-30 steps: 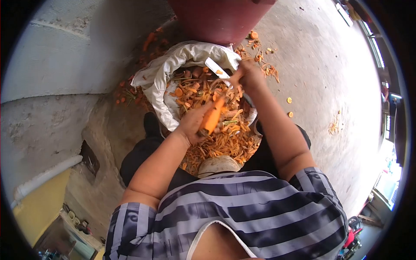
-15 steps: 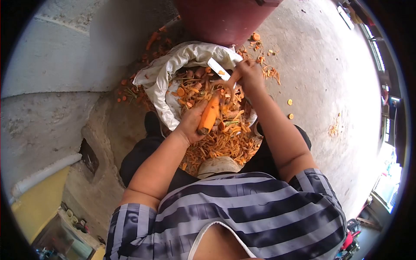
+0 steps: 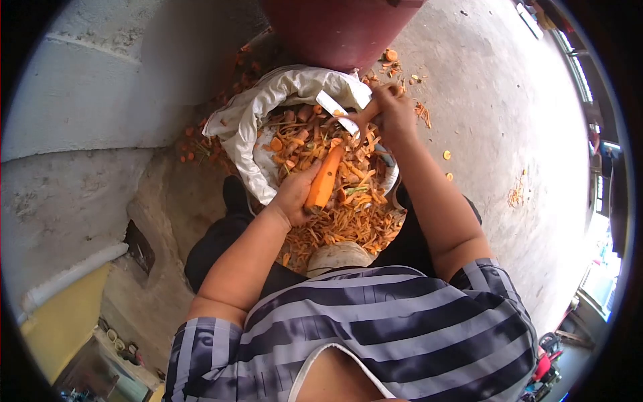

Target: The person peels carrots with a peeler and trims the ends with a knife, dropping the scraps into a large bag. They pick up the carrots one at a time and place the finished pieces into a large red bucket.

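Observation:
My left hand (image 3: 295,192) is closed around the thick end of a peeled orange carrot (image 3: 326,175), which tilts up and away from me. Wrapped round a brown Y-shaped peeler (image 3: 362,119) are the fingers of my right hand (image 3: 395,115). The peeler's head is just beyond the carrot's far tip, and a small gap seems to lie between them. Both are over an open white sack (image 3: 246,141) with its rim rolled down. Orange peelings (image 3: 348,224) and carrot ends fill the sack. A flat white strip (image 3: 337,111) lies slanted near its far rim.
A large dark red tub (image 3: 335,37) stands right behind the sack. Carrot scraps (image 3: 391,55) and peelings are scattered on the concrete floor (image 3: 482,100). To the left rises a grey wall (image 3: 80,100). My knees flank the sack.
My right hand with the peeler has moved slightly up and away from the carrot's middle to past its tip. The left hand keeps its hold on the carrot.

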